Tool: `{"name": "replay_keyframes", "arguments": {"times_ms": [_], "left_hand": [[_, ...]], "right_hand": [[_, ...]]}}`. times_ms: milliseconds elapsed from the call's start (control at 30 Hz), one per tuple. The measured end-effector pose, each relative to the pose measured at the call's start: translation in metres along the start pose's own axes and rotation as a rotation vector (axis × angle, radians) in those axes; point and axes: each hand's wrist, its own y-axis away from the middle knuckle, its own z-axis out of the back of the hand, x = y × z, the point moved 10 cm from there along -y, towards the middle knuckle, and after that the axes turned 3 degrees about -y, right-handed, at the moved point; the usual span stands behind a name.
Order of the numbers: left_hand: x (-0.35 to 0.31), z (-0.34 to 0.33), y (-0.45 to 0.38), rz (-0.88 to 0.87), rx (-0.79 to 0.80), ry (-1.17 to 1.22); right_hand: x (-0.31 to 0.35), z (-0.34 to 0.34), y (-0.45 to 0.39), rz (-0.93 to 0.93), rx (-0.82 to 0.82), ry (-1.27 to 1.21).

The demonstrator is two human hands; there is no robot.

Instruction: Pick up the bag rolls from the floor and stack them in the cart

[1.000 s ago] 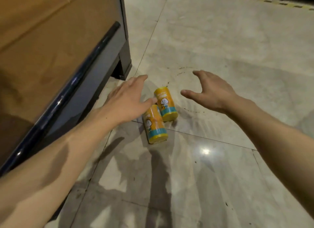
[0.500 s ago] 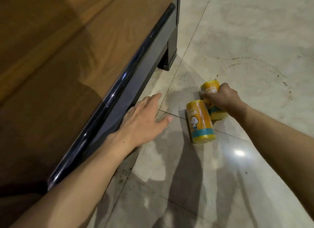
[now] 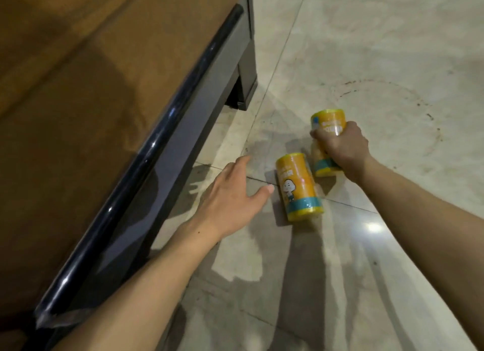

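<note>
Two yellow bag rolls with a teal band and a cartoon figure are on the pale tiled floor. The near roll (image 3: 298,187) lies on its side. My left hand (image 3: 230,196) hovers just left of it, fingers spread, thumb tip almost touching it, holding nothing. My right hand (image 3: 340,147) is closed around the middle of the far roll (image 3: 327,122), which looks tipped up off the floor. The fingers hide that roll's centre. The cart (image 3: 104,115), a brown flat deck with a glossy dark rim, fills the left side.
The cart's dark corner leg (image 3: 246,83) stands on the floor beyond my left hand. A ring-shaped stain (image 3: 392,109) marks the tiles on the right. A light glare spot (image 3: 374,227) shines on the tiles near my right forearm.
My right hand came down and closed on the far roll, then lifted its top end. My left hand swung left away from the rolls and now sits beside the near roll.
</note>
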Motion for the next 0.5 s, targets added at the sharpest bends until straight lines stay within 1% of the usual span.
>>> {"name": "replay_keyframes", "arguments": {"times_ms": [133, 267, 333, 500], "left_hand": [[-0.015, -0.036, -0.019, 0.123, -0.005, 0.088], [-0.025, -0.075, -0.037, 0.331, -0.022, 0.231], [-0.032, -0.091, -0.042, 0.412, -0.036, 0.256], [-0.041, -0.106, -0.05, 0.447, -0.102, 0.285]], "right_hand": [[0.008, 0.033, 0.013, 0.017, 0.005, -0.155], [0.006, 0.079, 0.024, 0.024, 0.002, -0.274], [0.001, 0.103, 0.029, 0.021, 0.007, -0.331], [-0.022, 0.16, 0.044, 0.009, -0.006, -0.369]]}}
